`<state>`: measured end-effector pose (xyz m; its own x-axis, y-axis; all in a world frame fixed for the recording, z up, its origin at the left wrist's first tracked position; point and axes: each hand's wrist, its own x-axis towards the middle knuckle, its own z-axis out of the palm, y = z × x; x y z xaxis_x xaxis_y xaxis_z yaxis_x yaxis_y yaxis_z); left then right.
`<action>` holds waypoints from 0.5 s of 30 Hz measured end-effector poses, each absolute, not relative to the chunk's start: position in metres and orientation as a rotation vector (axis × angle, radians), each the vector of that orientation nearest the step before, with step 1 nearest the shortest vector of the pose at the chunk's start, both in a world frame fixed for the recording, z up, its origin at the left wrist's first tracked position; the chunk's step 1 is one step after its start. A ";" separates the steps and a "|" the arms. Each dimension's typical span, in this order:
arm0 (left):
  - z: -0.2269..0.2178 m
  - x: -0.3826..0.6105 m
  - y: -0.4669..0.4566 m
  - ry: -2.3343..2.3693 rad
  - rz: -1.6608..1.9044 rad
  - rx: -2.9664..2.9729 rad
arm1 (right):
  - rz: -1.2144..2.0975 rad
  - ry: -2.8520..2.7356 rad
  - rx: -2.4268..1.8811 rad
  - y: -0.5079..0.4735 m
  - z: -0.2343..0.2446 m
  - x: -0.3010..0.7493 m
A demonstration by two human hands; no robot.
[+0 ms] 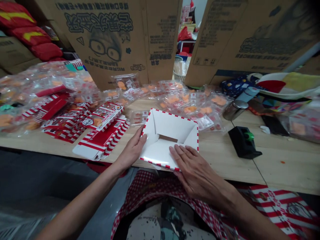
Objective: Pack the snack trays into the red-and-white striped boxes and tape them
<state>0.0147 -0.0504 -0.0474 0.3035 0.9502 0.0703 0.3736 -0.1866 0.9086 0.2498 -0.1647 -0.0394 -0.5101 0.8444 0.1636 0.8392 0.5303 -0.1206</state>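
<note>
A white-lined paper box [172, 125] with a red-and-white striped rim faces me, its inside showing. At its bottom, between the folded flaps, a rectangular gap shows the tabletop. My left hand [133, 145] grips the box's left side, with its thumb along the edge. With its fingers over the inner front wall and its thumb on the outside, my right hand [191, 165] grips the near right corner. Left of the box lies a stack of flat, striped red cartons [102, 136]. Clear packets [140, 117] lie behind the box.
A black tape dispenser [241, 141] stands to the right, with a metal flask [235, 110] behind it. Large cardboard cartons [160, 33] rise along the back. Many bagged orange pieces [190, 108] cover the table's far side. More striped cartons [282, 210] lie below the table edge at right.
</note>
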 end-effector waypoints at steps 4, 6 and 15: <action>-0.053 0.007 -0.055 1.246 0.883 1.588 | -0.028 -2.327 -1.462 -0.166 -0.042 0.257; -0.060 0.005 -0.054 1.285 0.876 1.529 | 0.025 -2.028 -1.562 -0.168 -0.051 0.264; -0.019 0.009 -0.072 1.186 1.009 1.704 | 0.951 -1.174 -1.454 -0.168 -0.043 0.272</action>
<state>0.0094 -0.0719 -0.0190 0.2387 0.9580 0.1591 0.3110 -0.2306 0.9220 0.2719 -0.1683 -0.0432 0.2206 0.9753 0.0121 0.1907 -0.0310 -0.9812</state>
